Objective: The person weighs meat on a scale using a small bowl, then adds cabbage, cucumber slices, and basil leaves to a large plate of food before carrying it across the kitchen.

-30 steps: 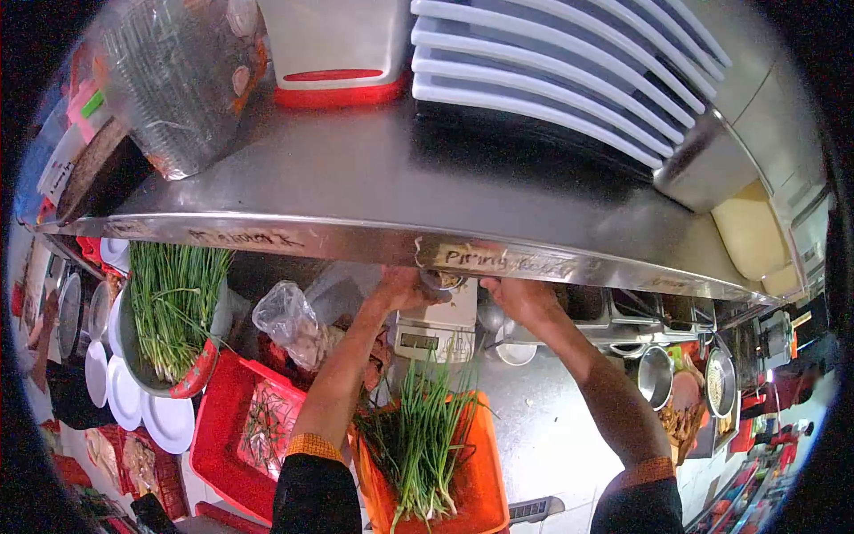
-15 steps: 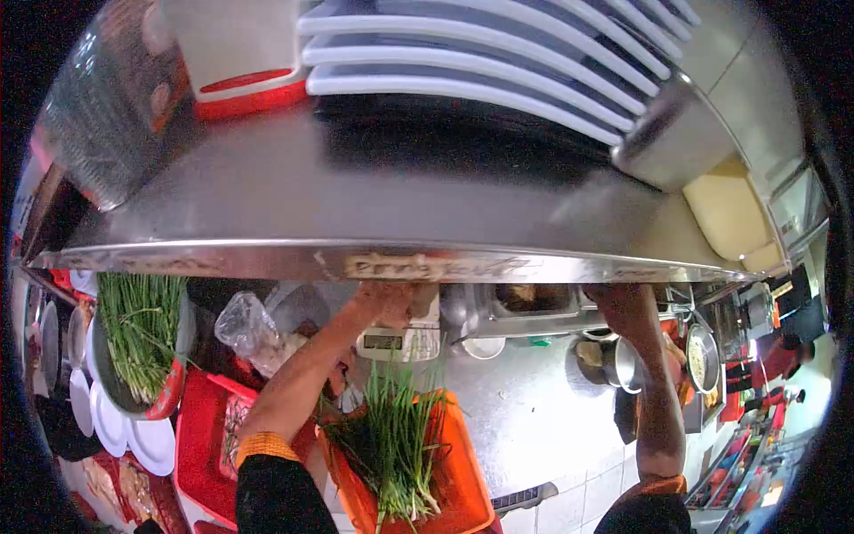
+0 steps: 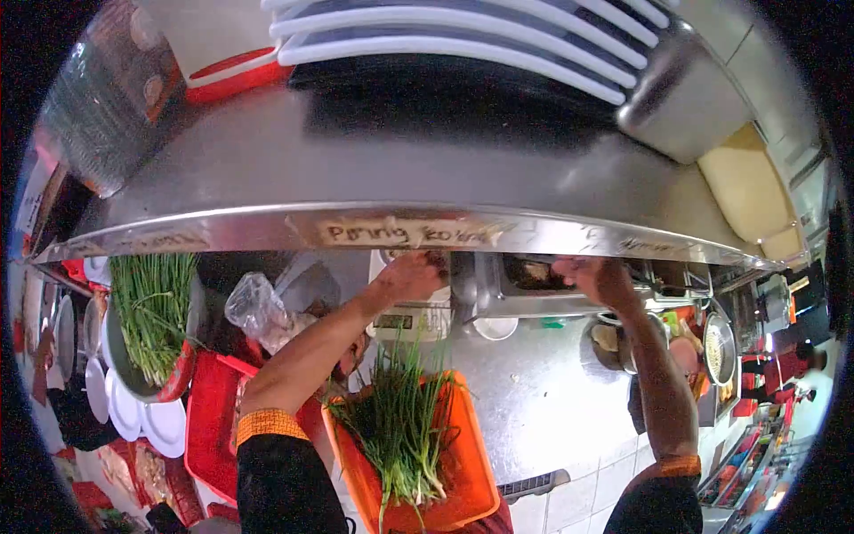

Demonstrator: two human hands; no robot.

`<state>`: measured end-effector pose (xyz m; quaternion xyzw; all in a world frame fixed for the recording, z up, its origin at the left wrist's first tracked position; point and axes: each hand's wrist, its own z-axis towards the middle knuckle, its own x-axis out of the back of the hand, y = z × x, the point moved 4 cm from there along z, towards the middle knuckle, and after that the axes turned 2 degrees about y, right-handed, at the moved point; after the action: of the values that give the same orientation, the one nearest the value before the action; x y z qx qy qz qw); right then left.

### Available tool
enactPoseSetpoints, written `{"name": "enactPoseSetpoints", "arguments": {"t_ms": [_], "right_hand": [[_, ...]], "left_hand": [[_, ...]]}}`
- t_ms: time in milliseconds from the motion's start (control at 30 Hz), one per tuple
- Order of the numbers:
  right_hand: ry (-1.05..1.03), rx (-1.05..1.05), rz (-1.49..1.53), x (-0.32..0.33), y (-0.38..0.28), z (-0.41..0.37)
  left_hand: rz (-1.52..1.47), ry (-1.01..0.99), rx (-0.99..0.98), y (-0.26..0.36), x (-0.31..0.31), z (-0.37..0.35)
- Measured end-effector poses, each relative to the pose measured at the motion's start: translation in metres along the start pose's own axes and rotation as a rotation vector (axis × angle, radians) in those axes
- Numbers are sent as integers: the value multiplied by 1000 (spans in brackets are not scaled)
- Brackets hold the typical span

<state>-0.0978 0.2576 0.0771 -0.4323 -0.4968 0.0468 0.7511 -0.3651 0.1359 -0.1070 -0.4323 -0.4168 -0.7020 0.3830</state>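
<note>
My left hand (image 3: 411,279) is over the white kitchen scale (image 3: 405,322), just below the front edge of the steel shelf. Its fingers are curled together, and what they hold, if anything, does not show clearly. At the steel food container (image 3: 527,290), my right hand (image 3: 601,281) has its bent fingers by the right rim, near dark pieces of food (image 3: 534,272). Whether a piece is between those fingers cannot be made out. An orange basket (image 3: 478,463) of spring onions (image 3: 400,436) stands in front of the scale.
A steel shelf (image 3: 427,178) crosses above both hands and bears stacked white-rimmed plates (image 3: 463,49). On the left are a bowl of green stalks (image 3: 151,320), a red tray (image 3: 206,436) and a plastic bag (image 3: 253,307). Pans (image 3: 719,347) stand on the right.
The view has tilted down, so more of both hands shows below the shelf. My left hand has moved right over the scale. My right hand has shifted left to the container's rim.
</note>
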Motion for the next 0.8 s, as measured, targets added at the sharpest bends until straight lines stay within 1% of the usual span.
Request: {"name": "enactPoseSetpoints", "arguments": {"t_ms": [33,100,133,167,233,333,367,400,433,533,567,633,667,733,800], "right_hand": [[11,4,112,3,-7,-3],[-11,-189,-232,33,-33,-14],[-23,-211,-467,43,-48,-16],[-31,-207,-460,48,-62,-18],[236,-358,-13,62,-79,-29],[277,-291,-35,66,-100,-28],[269,-410,-105,66,-108,-28],[267,-407,-105,68,-102,-27],[195,-246,-256,66,-98,-23],[262,8,-340,43,-105,-13],[234,-76,-391,36,-109,-9],[204,-159,-441,20,-115,-1],[225,98,-708,8,-120,3],[246,366,-972,-16,-125,12],[-16,240,-973,-39,-119,31]], "left_hand": [[-42,34,14,-3,8,0],[-147,140,31,-19,30,-3],[-195,188,35,-30,39,-6],[-230,223,38,-40,47,-7],[-268,248,82,-57,61,-7],[-338,304,181,-73,69,-17],[-357,325,210,-77,70,-21],[-375,343,240,-81,70,-25],[-388,362,265,-86,71,-28],[-432,402,334,-96,70,-40],[-443,412,351,-98,68,-43],[-465,421,377,-102,65,-48],[-475,421,386,-104,64,-51],[-497,427,404,-107,60,-55],[-516,426,422,-107,56,-58]]}}
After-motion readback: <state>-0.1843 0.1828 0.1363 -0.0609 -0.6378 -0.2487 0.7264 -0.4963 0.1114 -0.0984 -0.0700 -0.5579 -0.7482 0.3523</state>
